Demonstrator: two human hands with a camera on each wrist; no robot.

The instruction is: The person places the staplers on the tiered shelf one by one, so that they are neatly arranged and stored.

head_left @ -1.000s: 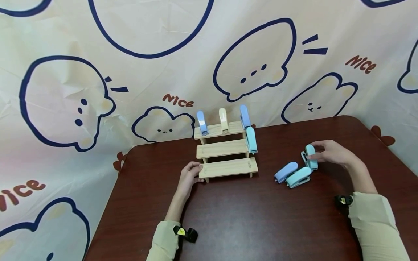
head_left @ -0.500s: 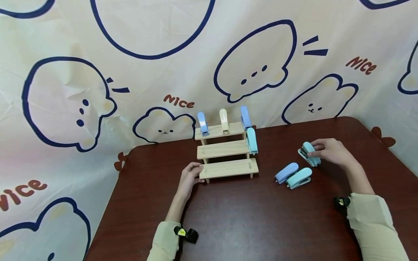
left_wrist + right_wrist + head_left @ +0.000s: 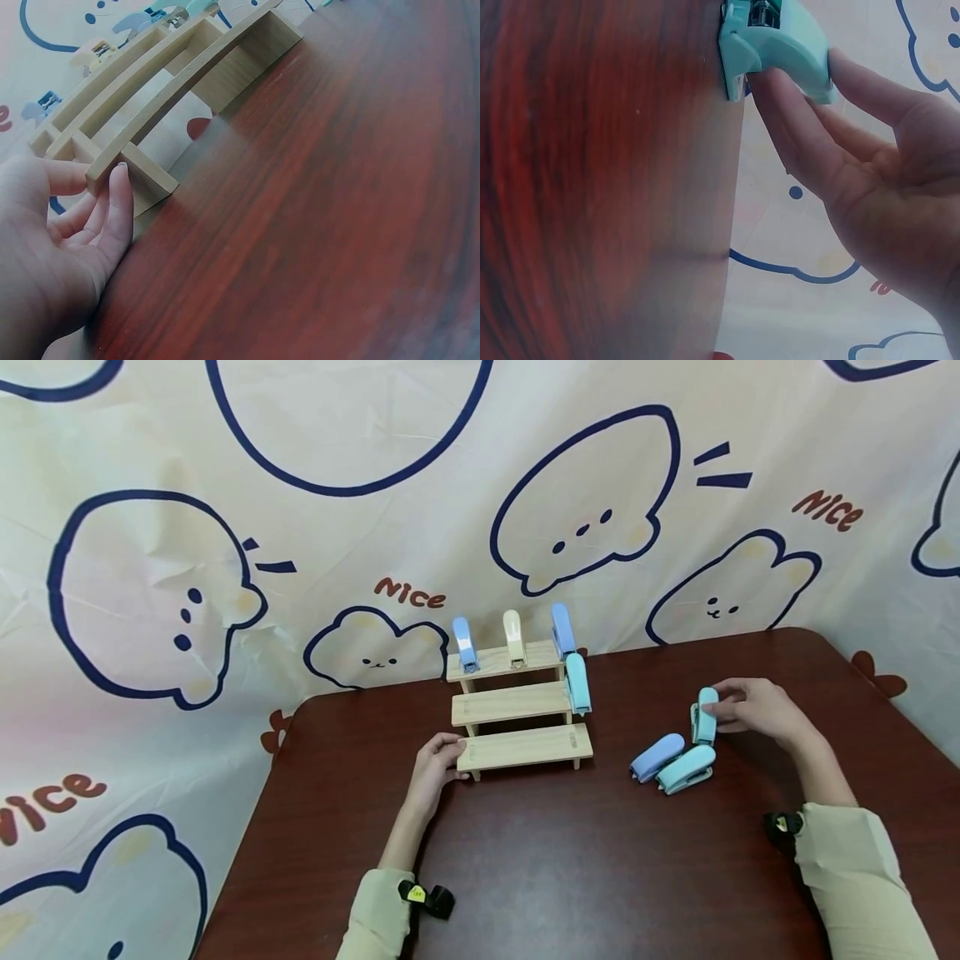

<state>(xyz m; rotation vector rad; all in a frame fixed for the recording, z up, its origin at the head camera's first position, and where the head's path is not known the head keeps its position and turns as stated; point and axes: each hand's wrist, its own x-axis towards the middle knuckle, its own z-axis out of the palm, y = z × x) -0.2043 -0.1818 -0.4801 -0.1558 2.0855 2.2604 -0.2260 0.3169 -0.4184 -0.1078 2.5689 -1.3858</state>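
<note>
In the head view, a mint-green stapler (image 3: 703,718) is pinched between the thumb and fingers of my right hand (image 3: 761,710). The right wrist view shows this stapler (image 3: 780,45) at the fingertips, partly cut off by the top edge. Just in front of it lie a periwinkle stapler (image 3: 657,757) and another mint-green stapler (image 3: 687,769), side by side. My left hand (image 3: 431,768) grips the left end of the lowest step of a three-step wooden shelf (image 3: 525,747). In the left wrist view, the thumb and fingers pinch that step's end (image 3: 112,161).
On the top step stand a blue stapler (image 3: 465,646), a cream stapler (image 3: 513,639) and a periwinkle stapler (image 3: 563,631). A mint-green stapler (image 3: 577,683) stands at the middle step's right end. A patterned cloth (image 3: 360,543) hangs behind the dark brown table (image 3: 570,877).
My right hand has swung the mint-green stapler's lower end out to the left, then turned it back nearly upright, close behind the two lying staplers. The left hand and shelf have stayed put.
</note>
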